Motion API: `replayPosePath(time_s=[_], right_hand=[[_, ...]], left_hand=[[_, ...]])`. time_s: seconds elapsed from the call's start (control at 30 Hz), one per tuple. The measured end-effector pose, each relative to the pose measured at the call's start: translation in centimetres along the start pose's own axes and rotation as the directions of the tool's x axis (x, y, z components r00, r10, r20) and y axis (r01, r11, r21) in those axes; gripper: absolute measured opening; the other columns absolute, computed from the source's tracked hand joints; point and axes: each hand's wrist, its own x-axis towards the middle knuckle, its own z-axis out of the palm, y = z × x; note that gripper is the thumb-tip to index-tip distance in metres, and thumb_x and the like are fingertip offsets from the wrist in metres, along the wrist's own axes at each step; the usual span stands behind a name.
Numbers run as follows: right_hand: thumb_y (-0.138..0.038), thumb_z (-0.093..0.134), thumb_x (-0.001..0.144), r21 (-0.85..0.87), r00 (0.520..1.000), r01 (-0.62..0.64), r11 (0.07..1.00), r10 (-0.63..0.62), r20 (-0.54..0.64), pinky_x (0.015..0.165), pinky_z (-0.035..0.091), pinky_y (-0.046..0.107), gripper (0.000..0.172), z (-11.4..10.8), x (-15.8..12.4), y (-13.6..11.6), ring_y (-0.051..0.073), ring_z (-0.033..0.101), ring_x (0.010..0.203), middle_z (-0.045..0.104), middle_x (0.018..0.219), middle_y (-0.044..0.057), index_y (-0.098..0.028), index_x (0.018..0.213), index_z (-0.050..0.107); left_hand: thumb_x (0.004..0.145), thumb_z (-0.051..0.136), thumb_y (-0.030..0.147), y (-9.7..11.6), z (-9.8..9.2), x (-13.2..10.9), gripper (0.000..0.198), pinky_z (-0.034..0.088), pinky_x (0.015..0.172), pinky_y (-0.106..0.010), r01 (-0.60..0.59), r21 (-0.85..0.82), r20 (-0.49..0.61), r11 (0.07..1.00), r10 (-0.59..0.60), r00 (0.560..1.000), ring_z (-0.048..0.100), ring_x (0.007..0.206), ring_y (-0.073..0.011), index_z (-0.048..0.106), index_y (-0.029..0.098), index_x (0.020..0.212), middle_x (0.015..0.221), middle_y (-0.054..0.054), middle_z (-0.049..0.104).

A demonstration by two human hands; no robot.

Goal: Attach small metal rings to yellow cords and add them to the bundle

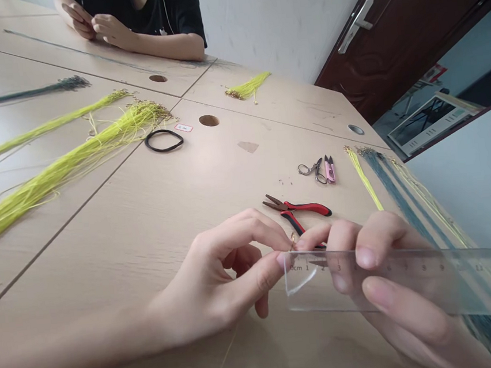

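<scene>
Our left hand (220,279) pinches a small gold clasp (293,239) at the zero end of the ruler (476,283); our right hand (380,275) grips that ruler above the table (144,217), pliers (304,207) just behind.

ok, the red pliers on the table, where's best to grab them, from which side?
Probably the upper red handle, from the far right. The pliers lie flat, nose left, handles splayed. The lower handle slips behind the hands: left hand pinching a small gold piece, right hand holding a ruler.
</scene>
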Motion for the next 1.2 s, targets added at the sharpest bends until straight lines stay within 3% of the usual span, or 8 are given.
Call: replayPosePath(time_s=[0.1, 0.2, 0.33, 0.4, 0.53, 0.8, 1.03, 1.2], right_hand=[[-0.019, 0.048, 0.091, -0.029, 0.999, -0.025, 0.999, 0.027, 0.046, 0.098, 0.039, 0.042, 0.01, -0.2, 0.2, 0.2, 0.021, 0.054, 0.104, 0.054, 0.074, 0.0, -0.025, 0.092, 0.055], [-0.024, 0.043, 0.093, -0.04, 0.998, -0.062, 0.997, 0.062, 0.008, 0.095, 0.04, 0.039, 0.02, -0.3, 0.4, 0.6, 0.021, 0.055, 0.101, 0.054, 0.075, 0.001, -0.022, 0.083, 0.06], [-0.027, 0.038, 0.095, -0.227, 0.976, -0.214, 0.95, 0.219, -0.002, 0.085, 0.042, 0.034, 0.035, -0.2, 0.3, 1.1, 0.019, 0.059, 0.091, 0.06, 0.078, 0.003, -0.018, 0.071, 0.062], [-0.028, 0.039, 0.094, -0.322, 0.923, -0.361, 0.875, 0.384, 0.009, 0.074, 0.045, 0.03, 0.037, 0.0, 0.4, 1.4, 0.017, 0.061, 0.077, 0.062, 0.073, 0.004, -0.017, 0.067, 0.061], [-0.03, 0.044, 0.091, -0.343, 0.738, -0.632, 0.695, 0.675, 0.008, 0.049, 0.045, 0.022, 0.027, 0.7, 0.8, 1.7, 0.014, 0.06, 0.051, 0.061, 0.059, 0.001, -0.016, 0.074, 0.059], [-0.033, 0.046, 0.09, -0.454, 0.645, -0.689, 0.565, 0.763, -0.028, 0.045, 0.046, 0.019, 0.028, 1.1, 1.3, 1.6, 0.013, 0.059, 0.046, 0.059, 0.052, 0.0, -0.017, 0.071, 0.058], [-0.038, 0.042, 0.092, -0.544, 0.673, -0.637, 0.547, 0.739, -0.045, 0.042, 0.04, 0.018, 0.032, 1.0, 0.8, 2.5, 0.012, 0.059, 0.044, 0.059, 0.052, -0.001, -0.017, 0.071, 0.056], [-0.046, 0.041, 0.092, -0.714, 0.735, -0.505, 0.485, 0.675, -0.061, 0.038, 0.025, 0.021, 0.043, 0.9, 0.6, 2.6, 0.007, 0.041, 0.041, 0.048, 0.047, -0.002, -0.017, 0.061, 0.05]], left_hand=[[0.089, 0.053, 0.03, -0.1, -0.1, 0.4, 0.013, 0.042, 0.038, -0.012, 0.078, 0.018, -0.072, 0.997, -0.076, 0.995, 0.053, 0.048, -0.002, 0.057, 0.019, 0.084, 0.089, 0.001, 0.054], [0.088, 0.055, 0.037, -0.2, -0.2, 0.8, 0.019, 0.034, 0.033, -0.01, 0.145, 0.034, -0.162, 0.989, -0.137, 0.977, 0.047, 0.039, 0.0009, 0.056, 0.018, 0.083, 0.086, 0.001, 0.058], [0.086, 0.055, 0.046, -0.2, -0.4, 1.1, 0.027, 0.027, 0.029, -0.01, 0.194, 0.073, -0.23, 0.978, -0.172, 0.958, 0.046, 0.036, -0.0019, 0.056, 0.019, 0.086, 0.075, 0.001, 0.058], [0.086, 0.054, 0.047, -0.1, -0.5, 1.1, 0.028, 0.027, 0.029, -0.011, 0.211, 0.093, -0.228, 0.973, -0.186, 0.956, 0.045, 0.035, -0.0023, 0.055, 0.019, 0.085, 0.071, 0.001, 0.057], [0.089, 0.052, 0.041, 0.2, -0.5, 1.1, 0.022, 0.03, 0.031, -0.01, 0.197, 0.097, -0.184, 0.976, -0.177, 0.967, 0.047, 0.037, -0.0033, 0.055, 0.019, 0.084, 0.064, 0.002, 0.055], [0.088, 0.053, 0.046, -0.7, -0.5, 1.1, 0.025, 0.03, 0.033, -0.009, 0.275, 0.055, -0.162, 0.96, -0.263, 0.951, 0.044, 0.036, -0.0023, 0.056, 0.021, 0.088, 0.058, 0.004, 0.056], [0.088, 0.051, 0.048, -0.7, -0.6, 1.3, 0.027, 0.03, 0.033, -0.009, 0.308, 0.101, -0.136, 0.946, -0.294, 0.946, 0.042, 0.035, -0.003, 0.055, 0.021, 0.088, 0.047, 0.006, 0.053], [0.089, 0.05, 0.046, -0.4, -0.6, 1.3, 0.026, 0.029, 0.034, -0.009, 0.301, 0.122, -0.141, 0.946, -0.284, 0.948, 0.039, 0.034, -0.0023, 0.055, 0.02, 0.088, 0.044, 0.006, 0.053]])
